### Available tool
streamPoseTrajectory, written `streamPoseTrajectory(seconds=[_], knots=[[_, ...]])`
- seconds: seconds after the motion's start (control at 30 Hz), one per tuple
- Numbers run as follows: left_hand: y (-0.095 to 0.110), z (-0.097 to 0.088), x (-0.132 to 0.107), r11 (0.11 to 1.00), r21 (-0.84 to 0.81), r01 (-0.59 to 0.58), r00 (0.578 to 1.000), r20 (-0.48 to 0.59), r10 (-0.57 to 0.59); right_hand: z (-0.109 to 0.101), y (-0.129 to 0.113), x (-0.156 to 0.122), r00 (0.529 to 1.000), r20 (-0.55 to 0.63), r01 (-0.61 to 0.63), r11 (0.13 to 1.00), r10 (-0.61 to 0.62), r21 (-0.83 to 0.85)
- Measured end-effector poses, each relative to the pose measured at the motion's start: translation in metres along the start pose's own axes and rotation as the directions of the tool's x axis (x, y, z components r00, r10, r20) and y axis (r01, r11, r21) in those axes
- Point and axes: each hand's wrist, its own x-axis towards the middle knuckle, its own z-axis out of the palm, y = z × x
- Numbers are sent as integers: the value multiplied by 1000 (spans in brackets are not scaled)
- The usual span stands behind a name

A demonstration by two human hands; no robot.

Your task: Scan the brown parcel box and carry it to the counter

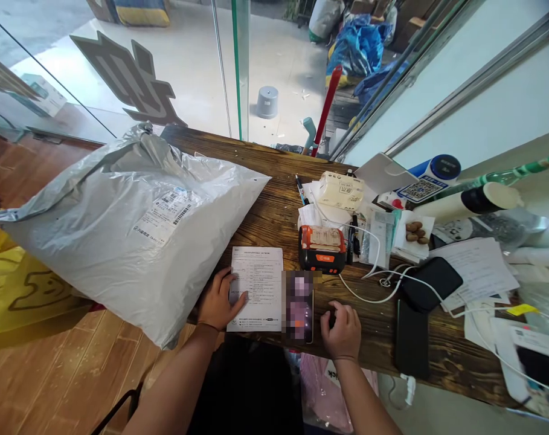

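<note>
My left hand [217, 300] lies on the left side of a printed sheet of paper [260, 284], its fingers spread over the edge. The sheet is flat at the front of the dark wooden table. Right of it lies a smartphone [300, 311] with its screen lit and partly blurred out. Beside the phone, my right hand [343, 329] rests on the wood with its fingers curled in. A dark gap shows between thumb and forefinger, and what it holds, if anything, is hidden. A large grey-white plastic mailing bag [120, 241] with a shipping label [168, 214] leans left of the paper.
An orange-black label printer [322, 249] stands behind the phone. Cables, a black pouch [430, 283], a dark phone [411, 338], nuts [417, 232] and papers crowd the right side. A yellow bag [34, 284] is at far left. Glass panels rise behind the table [269, 205].
</note>
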Motion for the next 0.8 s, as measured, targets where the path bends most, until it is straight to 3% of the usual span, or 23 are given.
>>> streamPoseTrajectory(seconds=[0.8], knots=[[5,-6,3,997,59,-53,998,-35,56,-4,-2,0,1000,26,4,1000,-4,-20]])
